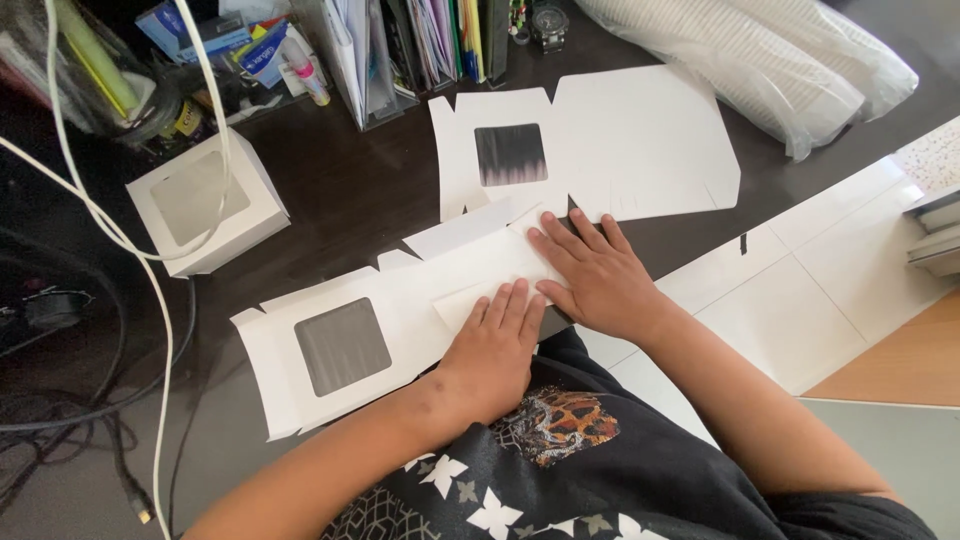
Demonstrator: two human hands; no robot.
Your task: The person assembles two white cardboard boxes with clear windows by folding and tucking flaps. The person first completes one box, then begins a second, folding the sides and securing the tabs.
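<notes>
- Pressing flat, both hands lie palm-down with fingers stretched out on an unfolded white box blank (400,310); neither hand is closed around anything.
- The left hand (495,345) rests on a folded panel at the near right end of that blank, fingers pointing away from the person.
- The right hand (595,275) lies just beside it, touching it at the fingers' side, with its fingertips (560,232) reaching the far edge of the same folded panel.
- The box blank lies slantwise on the dark table (350,190), right in front of the person, and has a square clear window (342,345) in its left half.
- A second flat white blank (640,140) with a dark square window lies just beyond the hands, its near edge close to the right fingertips.
- A finished white box with a window lid (205,205) stands well to the left on the table, apart from both blanks.
- White cables (150,270) cross over the left part of the table and over that box.
- At the table's far edge stand file holders with papers (420,40) and a clutter of small items; a clear plastic bag of white material (760,60) lies at the far right.
- White flat sheets (800,300) lie to the right of the person's forearm.
</notes>
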